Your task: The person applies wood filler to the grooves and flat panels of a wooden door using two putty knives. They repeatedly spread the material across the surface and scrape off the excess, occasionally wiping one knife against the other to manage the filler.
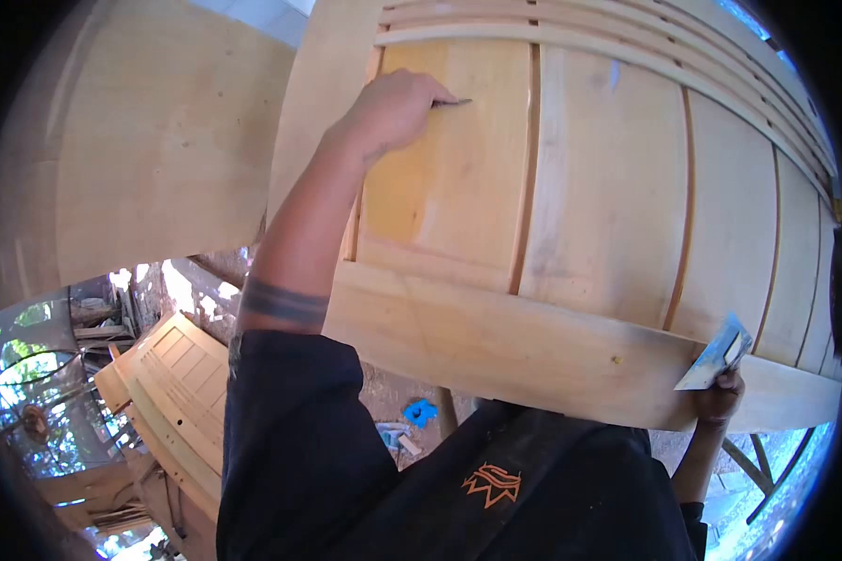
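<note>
A large wooden piece with upright panels lies before me. At the upper left, my left hand is closed over the first panel, with a thin dark-tipped tool poking out past the fingers. The tool's tip is at or just over the panel surface; its kind is hard to tell. Yellowish, damp-looking patches mark this panel. At the lower right, near the bottom rail, my right hand grips a flat whitish-blue plate with a small pale, dark-edged patch on it.
A broad wooden board stands at the left. Below it is another panelled wooden piece, beside scrap wood. A blue crumpled thing lies on the ground. Curved slats run along the far side of the work.
</note>
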Available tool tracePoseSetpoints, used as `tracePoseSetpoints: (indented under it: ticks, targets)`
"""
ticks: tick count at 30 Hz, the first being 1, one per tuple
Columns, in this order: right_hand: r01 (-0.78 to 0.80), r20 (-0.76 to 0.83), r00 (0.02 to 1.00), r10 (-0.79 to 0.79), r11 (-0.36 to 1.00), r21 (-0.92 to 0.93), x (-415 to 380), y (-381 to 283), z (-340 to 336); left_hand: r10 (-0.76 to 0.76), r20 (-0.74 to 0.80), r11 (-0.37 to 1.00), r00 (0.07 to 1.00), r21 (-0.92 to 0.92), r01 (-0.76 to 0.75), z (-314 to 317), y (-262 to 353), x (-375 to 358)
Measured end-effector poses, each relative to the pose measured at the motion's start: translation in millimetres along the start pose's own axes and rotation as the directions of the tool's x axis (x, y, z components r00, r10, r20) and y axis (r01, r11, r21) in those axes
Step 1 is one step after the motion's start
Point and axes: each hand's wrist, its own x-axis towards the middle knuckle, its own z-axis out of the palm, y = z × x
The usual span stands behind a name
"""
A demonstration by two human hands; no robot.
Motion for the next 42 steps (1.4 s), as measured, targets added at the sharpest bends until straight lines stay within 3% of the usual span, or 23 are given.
tracePoseSetpoints:
  ticks: [3, 5, 6, 10, 13, 17, 18, 22, 25, 26, 29, 35, 38, 42]
  targets:
    - [-0.019, -0.018, 1.000, 0.019, 1.000, -0.017, -4.8, 0.5, 2.8, 0.053, -0.029, 0.998, 0.998, 0.026, -0.052, 39.6, 17.3, -52.5]
    - [-0.007, -0.021, 1.000, 0.006, 1.000, -0.024, -0.7, 1.1, 10.3, 0.067, -0.230, 0.998, 0.971, 0.027, -0.062, 79.2, 33.4, -105.5]
    - [-0.026, 0.076, 0.997, 0.029, 0.999, -0.042, 2.5, 0.9, 11.0, 0.023, -0.193, 1.000, 0.981, 0.001, -0.024, 82.6, 51.6, -126.6]
    - [-0.024, 0.001, 1.000, 0.024, 0.999, 0.039, 0.2, 5.0, 10.2, -0.046, -0.004, 0.999, 0.999, -0.027, 0.046, 66.6, 87.9, -172.3]
    - [-0.014, -0.007, 1.000, 0.014, 0.998, 0.069, 3.5, 2.8, 17.0, 0.060, 0.081, 0.996, 0.995, -0.064, -0.055, 32.4, 67.0, -145.2]
    - [-0.023, -0.017, 1.000, 0.024, 0.999, 0.042, 0.0, 2.4, 17.8, 0.108, -0.205, 0.990, 0.973, 0.107, -0.087, -8.0, 12.7, -36.6]
    - [-0.031, 0.003, 1.000, 0.031, 0.999, 0.028, 0.9, 1.6, 14.5, 0.011, -0.134, 0.996, 0.991, 0.089, 0.001, -15.3, -5.1, -6.1]
    - [0.001, 0.000, 1.000, -0.001, 1.000, -0.016, 3.9, 1.8, 16.1, 0.074, -0.065, 0.994, 0.995, 0.082, -0.069, -23.0, -39.8, 56.5]
    - [-0.036, 0.024, 0.999, 0.037, 0.998, -0.056, 2.7, -1.5, 14.3, 0.031, 0.129, 0.999, 0.991, -0.015, -0.029, -17.1, -40.1, 46.7]
    - [-0.015, -0.062, 0.998, 0.011, 0.998, -0.066, 1.0, -0.8, 13.3, 0.005, 0.218, 0.999, 0.976, -0.052, 0.007, -15.7, -35.5, 37.3]
    - [-0.031, -0.048, 0.998, 0.029, 0.999, -0.039, 1.7, -1.6, 12.1, 0.130, 0.129, 0.991, 0.983, 0.025, -0.134, -1.5, -23.0, -19.5]
    - [-0.027, -0.029, 0.999, 0.027, 1.000, -0.002, 1.6, 0.2, 3.5, 0.044, 0.093, 0.998, 0.995, -0.048, -0.040, 27.0, 19.2, -128.9]
    - [-0.024, -0.055, 0.998, 0.027, 0.998, 0.057, 2.5, -1.5, 3.9, -0.018, 0.294, 0.996, 0.956, -0.078, 0.043, 16.9, 34.0, -138.8]
    - [-0.009, -0.103, 0.995, 0.013, 0.999, 0.045, -1.3, 1.0, 7.9, 0.095, 0.065, 0.995, 0.993, 0.003, -0.096, -8.1, 24.6, -77.2]
